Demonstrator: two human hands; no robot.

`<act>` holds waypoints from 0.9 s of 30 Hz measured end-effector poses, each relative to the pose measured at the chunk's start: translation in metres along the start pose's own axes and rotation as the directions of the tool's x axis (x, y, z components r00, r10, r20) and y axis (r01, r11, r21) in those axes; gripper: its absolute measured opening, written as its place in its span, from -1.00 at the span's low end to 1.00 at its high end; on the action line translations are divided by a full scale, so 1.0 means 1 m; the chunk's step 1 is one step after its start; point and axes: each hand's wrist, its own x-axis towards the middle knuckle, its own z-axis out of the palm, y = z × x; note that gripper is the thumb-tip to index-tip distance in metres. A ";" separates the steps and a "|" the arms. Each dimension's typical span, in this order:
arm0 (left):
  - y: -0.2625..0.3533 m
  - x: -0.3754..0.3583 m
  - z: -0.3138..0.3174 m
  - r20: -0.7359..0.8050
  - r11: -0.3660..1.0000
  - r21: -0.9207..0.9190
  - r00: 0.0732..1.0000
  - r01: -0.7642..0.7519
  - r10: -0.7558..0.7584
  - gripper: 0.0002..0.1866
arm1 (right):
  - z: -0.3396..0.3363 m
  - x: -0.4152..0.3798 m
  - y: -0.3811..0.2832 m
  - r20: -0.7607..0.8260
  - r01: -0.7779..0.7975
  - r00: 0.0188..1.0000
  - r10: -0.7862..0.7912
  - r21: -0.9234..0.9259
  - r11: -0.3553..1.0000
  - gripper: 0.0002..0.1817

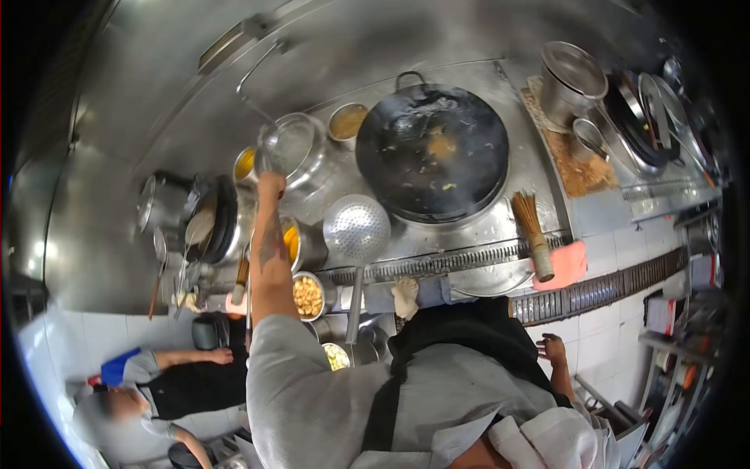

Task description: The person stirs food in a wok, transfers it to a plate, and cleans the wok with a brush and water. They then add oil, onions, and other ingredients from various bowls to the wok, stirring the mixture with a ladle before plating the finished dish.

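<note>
My left hand (272, 186) reaches forward with its fingers closed, at the near rim of a steel pot (312, 173). What it grips is hidden under the fist; a round metal shape like a ladle bowl (269, 141) lies just beyond it, over the pot. My right hand (552, 349) hangs low beside my body, fingers loosely apart, holding nothing. In front of me a large black wok (406, 168) holds a steaming, brownish patch of liquid and small scraps. Between the wok and my left arm rests a perforated skimmer (357, 229), its handle pointing toward me.
A bamboo brush (533, 234) lies right of the wok near a pink cloth (564, 264). Containers of yellow food (291, 244) and brown pieces (308, 297) stand by my left arm. A strainer pot (574, 78) is far right. Another person (187, 383) works at left.
</note>
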 end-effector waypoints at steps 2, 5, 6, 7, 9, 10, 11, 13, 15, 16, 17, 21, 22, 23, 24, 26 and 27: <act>-0.014 0.012 0.005 0.082 0.966 -0.241 0.993 0.097 -0.080 -0.79 | -0.001 -0.008 0.008 -0.016 -0.071 0.997 0.071 -0.027 0.997 -0.53; -0.028 0.049 -0.002 0.556 -0.020 -0.831 0.828 0.556 -0.070 -0.80 | -0.001 -0.028 0.023 -0.069 -0.122 0.991 0.115 -0.116 0.986 -0.54; -0.037 0.052 -0.006 0.643 -0.340 -0.711 0.765 0.616 0.041 -0.80 | -0.001 -0.033 0.029 -0.074 -0.120 0.991 0.112 -0.118 0.986 -0.54; -0.034 0.036 -0.009 0.646 -0.342 -0.707 0.762 0.619 0.042 -0.80 | -0.002 -0.038 0.038 -0.075 -0.112 0.992 0.101 -0.171 0.979 -0.54; -0.022 -0.021 -0.029 0.596 -0.585 -0.620 0.799 0.523 0.083 -0.75 | -0.008 -0.037 0.051 -0.084 -0.106 0.992 0.089 -0.219 0.970 -0.54; -0.024 -0.037 -0.030 0.633 -0.516 -0.578 0.747 0.632 0.205 -0.87 | -0.012 -0.030 0.057 -0.068 -0.104 0.993 0.093 -0.170 0.980 -0.55; -0.020 -0.054 -0.033 0.643 -0.511 -0.569 0.736 0.644 0.212 -0.87 | -0.015 -0.028 0.067 -0.053 -0.107 0.993 0.102 -0.117 0.987 -0.56; 0.001 -0.092 -0.047 0.648 -0.391 -0.553 0.674 0.736 0.354 -0.85 | -0.025 -0.014 0.066 -0.017 -0.126 0.992 0.125 -0.155 0.980 -0.63; 0.022 -0.127 -0.063 0.547 -0.355 -0.619 0.709 0.700 0.446 -0.51 | -0.034 0.012 0.058 -0.008 -0.097 0.995 0.098 -0.222 0.970 -0.61; 0.041 -0.151 -0.071 0.528 -0.354 -0.598 0.686 0.719 0.501 -0.54 | -0.041 0.030 0.051 0.049 -0.067 0.995 0.084 -0.288 0.955 -0.61; 0.060 -0.176 -0.080 0.511 -0.354 -0.577 0.664 0.736 0.546 -0.58 | -0.040 0.037 0.036 0.033 -0.055 0.997 0.072 -0.370 0.927 -0.60; 0.126 -0.251 -0.088 0.478 -0.395 -0.465 0.600 0.792 0.642 -0.51 | -0.022 0.037 -0.025 -0.001 0.174 0.983 -0.184 -0.328 0.928 -0.58; 0.138 -0.265 -0.086 0.484 -0.394 -0.432 0.577 0.811 0.658 -0.50 | -0.018 0.038 -0.035 -0.007 0.214 0.974 -0.226 -0.295 0.931 -0.58; 0.146 -0.278 -0.083 0.490 -0.393 -0.397 0.554 0.829 0.673 -0.49 | -0.014 0.040 -0.044 0.015 0.263 0.960 -0.279 -0.382 0.886 -0.58; 0.151 -0.289 -0.077 0.515 -0.380 -0.382 0.536 0.842 0.669 -0.50 | -0.012 0.039 -0.050 0.105 0.323 0.943 -0.316 -0.521 0.790 -0.53; 0.150 -0.308 -0.059 0.575 -0.341 -0.379 0.507 0.860 0.642 -0.51 | 0.000 0.031 -0.050 0.066 0.247 0.969 -0.240 -0.355 0.902 -0.54; 0.148 -0.316 -0.052 0.609 -0.308 -0.399 0.500 0.864 0.616 -0.52 | 0.003 0.032 -0.045 0.061 0.263 0.963 -0.264 -0.449 0.854 -0.51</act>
